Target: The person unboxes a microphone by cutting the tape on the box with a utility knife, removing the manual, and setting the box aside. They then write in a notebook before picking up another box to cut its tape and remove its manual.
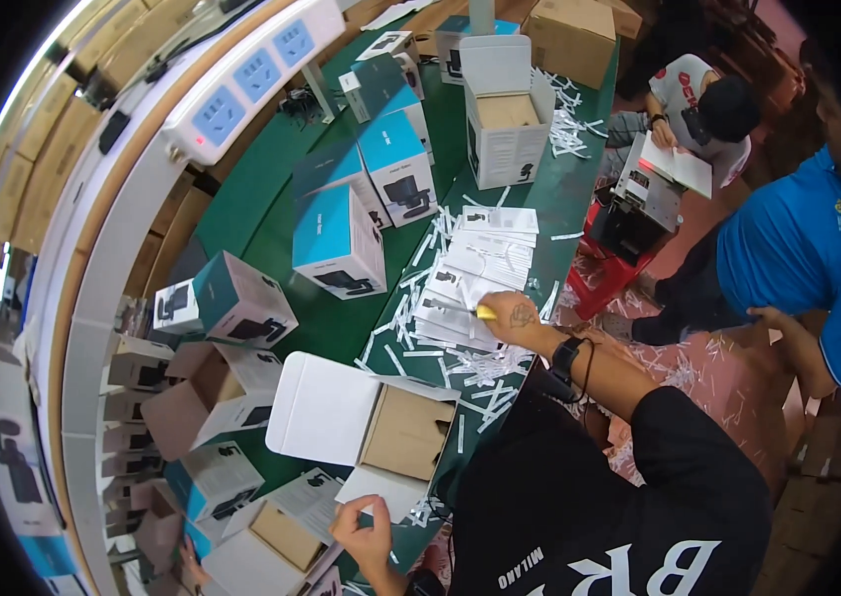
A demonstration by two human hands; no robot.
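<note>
Gripping a small yellow object (pixel 486 312) in the right hand (pixel 515 316), with the fingers closed around it, over a pile of printed leaflets (pixel 488 256); too small to tell what kind of object. Wearing a black watch (pixel 567 358) on the same wrist.

Curling the left hand (pixel 366 531) loosely, with thumb and fingertips near each other, just beside the lower flap of an open white box (pixel 326 407); impossible to tell whether touching the flap or pinching anything. Lined inside with brown cardboard (pixel 405 432), with the big flap folded outward.

Spread in overlapping layers on the green tabletop (pixel 323 326), beneath and beyond the right hand: the leaflets. Scattered around them: white paper strips (pixel 395 328). Beyond the pile, standing upright with its lid raised: another open box (pixel 508 139). To the left of the pile, closed: a blue-and-white box (pixel 336 243), with more boxes behind. Farther left, tilted in view: a green-and-white box (pixel 241 298).

Along the upper left: a white power strip (pixel 253 77) with three blue sockets. To the right, away from the tabletop: a person in a blue shirt (pixel 788 243) and a seated person (pixel 693 109) near a red stool (pixel 594 278).
</note>
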